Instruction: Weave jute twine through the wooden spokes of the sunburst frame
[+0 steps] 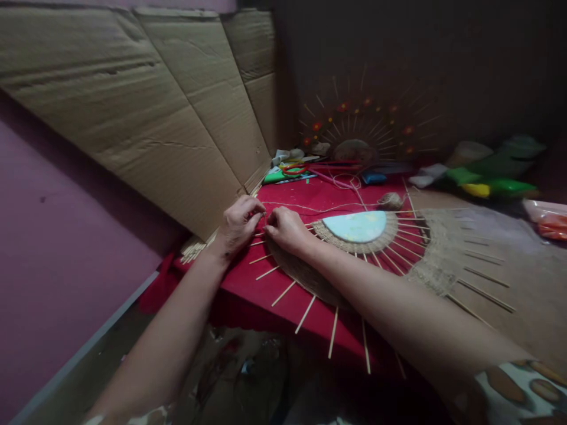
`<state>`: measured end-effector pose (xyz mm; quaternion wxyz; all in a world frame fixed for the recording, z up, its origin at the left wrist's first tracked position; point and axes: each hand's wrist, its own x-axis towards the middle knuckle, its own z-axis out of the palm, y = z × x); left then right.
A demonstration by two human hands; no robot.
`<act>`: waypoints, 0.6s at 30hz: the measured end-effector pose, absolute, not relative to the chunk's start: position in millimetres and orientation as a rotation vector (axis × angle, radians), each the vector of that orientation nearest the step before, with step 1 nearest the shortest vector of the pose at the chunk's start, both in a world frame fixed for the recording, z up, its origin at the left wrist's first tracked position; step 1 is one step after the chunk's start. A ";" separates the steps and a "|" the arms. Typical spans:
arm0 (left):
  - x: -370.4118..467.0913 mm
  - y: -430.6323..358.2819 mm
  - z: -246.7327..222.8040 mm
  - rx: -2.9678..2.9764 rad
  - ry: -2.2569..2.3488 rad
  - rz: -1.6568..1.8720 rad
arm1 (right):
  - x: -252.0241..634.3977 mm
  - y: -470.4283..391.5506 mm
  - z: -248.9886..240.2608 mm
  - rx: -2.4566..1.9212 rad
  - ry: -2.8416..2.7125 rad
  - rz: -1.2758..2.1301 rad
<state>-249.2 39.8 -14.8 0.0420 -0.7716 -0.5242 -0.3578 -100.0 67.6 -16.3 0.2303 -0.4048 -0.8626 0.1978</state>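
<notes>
A half-round piece of woven twine on thin sticks [436, 254] lies on the red cloth [283, 295], with a pale blue half disc [357, 226] at its centre. At its left end, my left hand [241, 221] pinches the thin twine. Close beside it, my right hand [286, 227] has its fingers pinched at the woven band's edge, on the twine. My right forearm hides part of the band. From the hands, a strand runs right to a small ball of twine [390, 201].
Large cardboard [177, 118] leans at the left, with a bundle of sticks [192, 251] below it. Red-handled scissors [295, 169] and green packets lie behind. A flower-trimmed stick fan [354, 136] stands at the back. Bags [496, 183] are at the right.
</notes>
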 end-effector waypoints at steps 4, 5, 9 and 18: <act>-247.8 35.7 -14.9 -2.341 -1.472 -1.213 | -100.3 68.7 -18.3 -1.051 -2.426 0.546; -247.6 35.4 -15.6 -2.324 -1.475 -1.244 | -100.0 68.9 -18.7 -1.037 -2.436 0.552; -248.7 32.3 -17.0 -2.314 -1.638 -1.379 | -99.3 69.1 -19.9 -1.010 -2.460 0.566; -276.6 1.4 -2.9 -2.598 -1.654 -0.891 | -101.1 68.5 -20.7 -1.040 -2.486 0.519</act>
